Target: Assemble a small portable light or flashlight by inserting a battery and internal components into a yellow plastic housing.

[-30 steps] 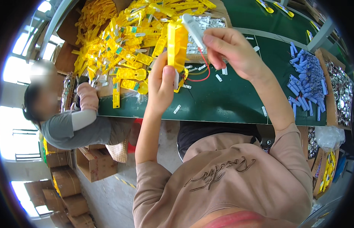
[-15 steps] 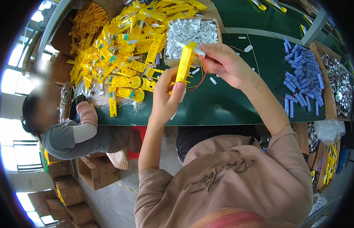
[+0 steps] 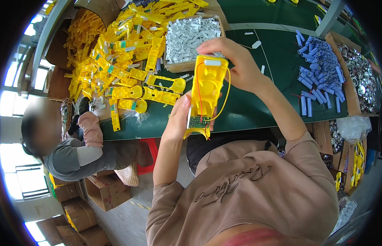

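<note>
A yellow plastic housing (image 3: 208,88) stands tilted above the near edge of the table, its hollow inner side facing me. My left hand (image 3: 178,118) grips its lower part, thumb along the left side and fingertips showing at the right. My right hand (image 3: 240,65) is closed round the top end, with some fingers hidden behind the plastic. Inside the top sits a small white piece (image 3: 212,62). A green circuit board (image 3: 197,122) lies near the lower end. From there a red wire runs up inside, and a yellow wire (image 3: 228,92) loops out to the right.
Yellow housings (image 3: 129,45) are heaped at the left, beside a cardboard box (image 3: 191,67) of white pieces. Blue cylinders with wires (image 3: 318,74) lie at the right, next to a box of shiny round metal parts (image 3: 361,82). A co-worker (image 3: 76,153) sits at the left.
The housing has turned from edge-on to show its hollow side, and sits slightly lower. My right hand has shifted from the wire and white piece to the housing's top end.
</note>
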{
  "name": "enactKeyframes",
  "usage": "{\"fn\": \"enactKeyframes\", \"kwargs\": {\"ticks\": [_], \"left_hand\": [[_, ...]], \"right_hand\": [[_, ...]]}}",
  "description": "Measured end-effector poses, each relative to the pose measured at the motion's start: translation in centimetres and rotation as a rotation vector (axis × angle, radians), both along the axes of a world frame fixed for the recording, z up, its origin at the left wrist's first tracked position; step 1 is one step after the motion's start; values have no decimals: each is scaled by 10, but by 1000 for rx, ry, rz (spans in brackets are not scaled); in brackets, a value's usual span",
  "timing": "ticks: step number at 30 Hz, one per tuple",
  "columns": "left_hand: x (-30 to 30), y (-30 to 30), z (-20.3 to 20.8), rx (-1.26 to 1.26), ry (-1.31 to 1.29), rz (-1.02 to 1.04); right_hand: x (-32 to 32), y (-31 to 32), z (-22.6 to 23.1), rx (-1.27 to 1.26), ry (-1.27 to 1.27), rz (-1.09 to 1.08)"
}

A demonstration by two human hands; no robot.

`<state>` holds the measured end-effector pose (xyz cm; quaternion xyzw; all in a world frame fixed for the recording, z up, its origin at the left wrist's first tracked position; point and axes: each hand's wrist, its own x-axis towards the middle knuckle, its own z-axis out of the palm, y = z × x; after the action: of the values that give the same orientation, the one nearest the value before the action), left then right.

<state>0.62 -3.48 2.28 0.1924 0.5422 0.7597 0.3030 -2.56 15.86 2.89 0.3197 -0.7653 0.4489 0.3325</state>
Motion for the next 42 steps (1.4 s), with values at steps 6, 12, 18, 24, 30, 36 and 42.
{"fn": "enactKeyframes", "kwargs": {"ticks": [6,12,18,24,30,36,42], "left_hand": [[3,1,-2,-25,-1,88],[1,0,-8,119,-33,128],[-2,11,-12,45,-37,252],[-7,15,-27,32,-23,283],[-1,25,-29,166,-23,317],[-7,25,-33,4,82,446],[-11,38,-37,-139,394,553]], "right_hand": [[9,-18,-9,-24,-50,-116],[25,-15,-5,-485,-568,661],[28,-29,-4,-446,-625,335],[16,-23,-10,-279,-589,254],[11,-29,-17,-555,-712,477],[16,-13,-42,-580,-717,432],[22,-39,-35,-283,-239,-325]]}}
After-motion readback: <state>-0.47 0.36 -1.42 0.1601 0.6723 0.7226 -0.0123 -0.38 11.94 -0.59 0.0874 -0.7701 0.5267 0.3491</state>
